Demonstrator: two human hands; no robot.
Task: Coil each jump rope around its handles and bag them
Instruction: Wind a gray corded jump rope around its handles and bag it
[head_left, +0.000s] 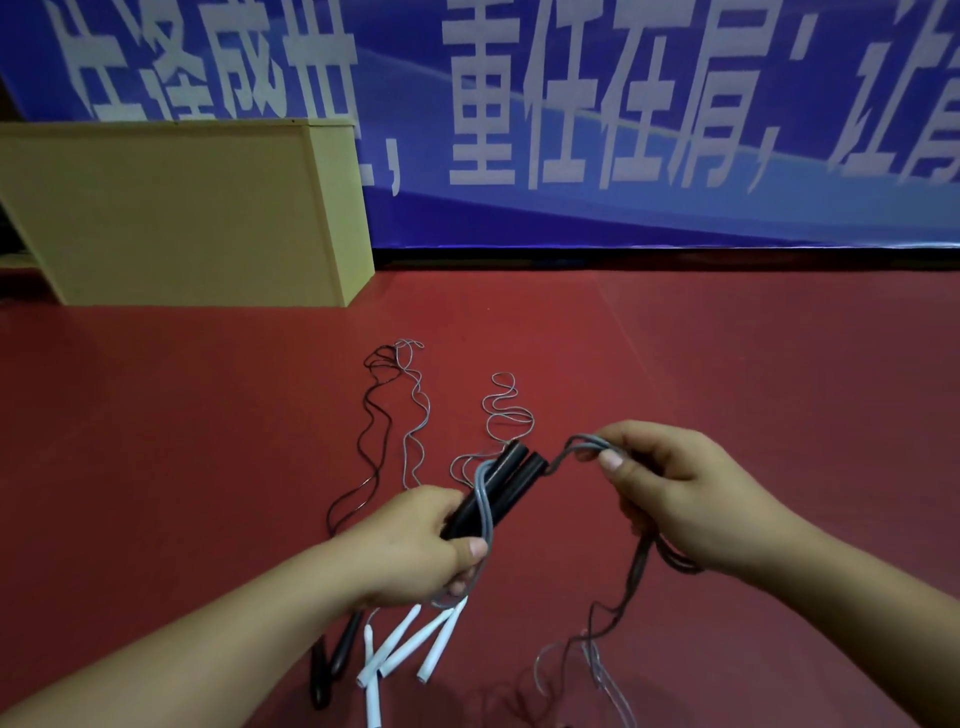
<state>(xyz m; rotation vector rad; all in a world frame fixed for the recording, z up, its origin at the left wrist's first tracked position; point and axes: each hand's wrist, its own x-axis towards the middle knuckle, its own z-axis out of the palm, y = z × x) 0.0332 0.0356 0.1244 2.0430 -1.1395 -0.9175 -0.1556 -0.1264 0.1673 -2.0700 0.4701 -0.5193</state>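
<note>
Red floor (727, 364), blue banner (675, 218) with white characters behind, yellow box (171, 213) at left

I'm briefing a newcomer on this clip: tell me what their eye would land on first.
First, the two hands at centre: the left hand grips a pair of black handles with grey rope looped round them, while the right hand pinches more of that rope. Next, the blue banner with large white characters behind, and the white handles on the red floor below.
</note>
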